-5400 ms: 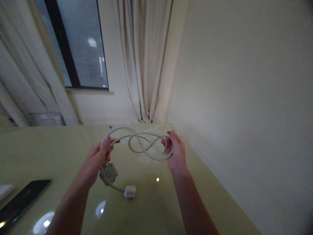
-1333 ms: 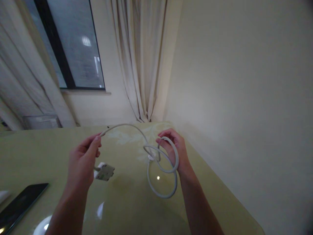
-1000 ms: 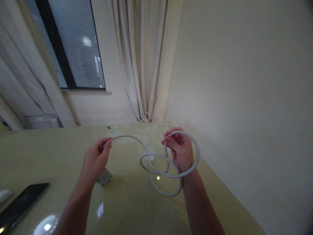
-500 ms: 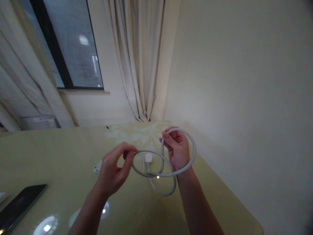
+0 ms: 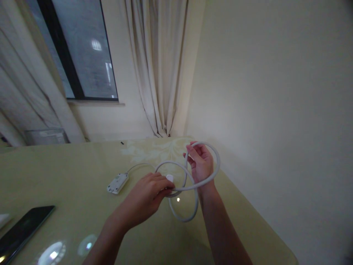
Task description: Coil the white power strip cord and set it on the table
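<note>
White cord (image 5: 190, 187) hangs in loose loops between the two hands, over the table (image 5: 242, 239). The right hand (image 5: 203, 165) pinches it between thumb and forefinger at the top of the largest loop, its other fingers loosely curled; that loop swings round and crosses in front of the wrist. The left hand (image 5: 151, 189), palm down, has its fingers closed on the cord near where several strands cross; which strands are caught there, I cannot tell, as the fingers cover them.

That crossing looks like the weak spot. If the left hand has taken the wrong strand, a pull could tighten the tangle into a knot. A loop drawn up while lying across the right wrist could snag there and drag the hand along. The cord looks thick and springy, so a light pinch might let the big loop flick open.

Both ends could cause trouble too. The plug (image 5: 170, 178) sits just beyond the left fingertips and could catch in a loop if pulled through. The socket block (image 5: 118, 183) lies on the table, well apart from the right hand, joined by a slack length; a sharp tug could skid it across the glossy top. The phone (image 5: 27, 232) is clear of the cord.
</note>
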Tool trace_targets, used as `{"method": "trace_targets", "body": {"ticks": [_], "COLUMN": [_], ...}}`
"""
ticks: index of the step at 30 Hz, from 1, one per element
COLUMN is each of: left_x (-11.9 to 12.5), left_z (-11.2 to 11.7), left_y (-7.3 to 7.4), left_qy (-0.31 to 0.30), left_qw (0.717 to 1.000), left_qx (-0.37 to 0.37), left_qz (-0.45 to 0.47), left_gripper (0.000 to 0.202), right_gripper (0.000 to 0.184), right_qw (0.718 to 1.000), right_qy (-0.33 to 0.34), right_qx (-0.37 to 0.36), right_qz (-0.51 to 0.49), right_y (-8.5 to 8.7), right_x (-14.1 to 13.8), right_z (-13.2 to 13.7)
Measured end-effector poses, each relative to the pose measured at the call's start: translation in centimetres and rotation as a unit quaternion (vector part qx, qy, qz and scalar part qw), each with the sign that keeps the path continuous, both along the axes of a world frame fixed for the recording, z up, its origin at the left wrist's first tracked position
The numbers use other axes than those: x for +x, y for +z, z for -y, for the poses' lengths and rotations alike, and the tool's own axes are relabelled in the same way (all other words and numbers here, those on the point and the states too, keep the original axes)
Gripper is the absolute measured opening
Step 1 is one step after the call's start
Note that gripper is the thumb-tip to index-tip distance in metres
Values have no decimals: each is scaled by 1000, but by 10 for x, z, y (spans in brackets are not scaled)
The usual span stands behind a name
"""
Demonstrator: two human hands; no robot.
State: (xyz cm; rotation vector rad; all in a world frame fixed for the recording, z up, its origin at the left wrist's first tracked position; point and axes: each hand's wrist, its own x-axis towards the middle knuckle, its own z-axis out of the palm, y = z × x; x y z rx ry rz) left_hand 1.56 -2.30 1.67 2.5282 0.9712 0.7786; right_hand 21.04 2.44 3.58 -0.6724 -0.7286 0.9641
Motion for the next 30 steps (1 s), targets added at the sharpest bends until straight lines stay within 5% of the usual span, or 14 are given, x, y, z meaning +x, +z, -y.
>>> {"method": "trace_targets", "body": {"ticks": [6, 8, 11, 13, 14, 16, 19, 22, 25, 30], "left_x": [-15, -18, -18, -14, -13, -10, -11, -16, -25, -49], "left_z": [-8, -10, -10, -10, -9, -9, -10, -11, -14, -32], "left_y": [-2, -2, -3, -4, -4, -4, -4, -4, -4, -11], "left_qy": [161, 200, 216, 206, 196, 169, 151, 190, 196, 164], "left_qw": [964, 950, 944, 947, 949, 955, 957, 942, 946, 981], "left_qx": [24, 31, 20, -15, -32, -33, 37, 81, 65, -3], "left_qz": [209, 237, 247, 247, 245, 241, 245, 264, 248, 107], "left_gripper": [22, 25, 26, 27, 26, 23, 17, 14, 18, 22], "right_gripper": [43, 43, 31, 14, 17, 19, 27, 23, 19, 22], "right_qw": [999, 997, 987, 970, 948, 858, 731, 694, 733, 939], "right_qy": [-7, -55, -159, -154, -127, -80, -86, -109, -96, -135], "right_qx": [-46, -47, 31, 121, 154, 214, 226, 194, 186, 105], "right_qz": [10, -11, 21, 144, 247, 461, 637, 684, 648, 299], "right_y": [-21, -19, -4, 9, 14, 19, 15, 7, 6, 11], "right_x": [9, 6, -5, -15, -19, -27, -33, -33, -29, -6], "right_z": [-23, -17, 10, 33, 43, 56, 55, 45, 42, 36]}}
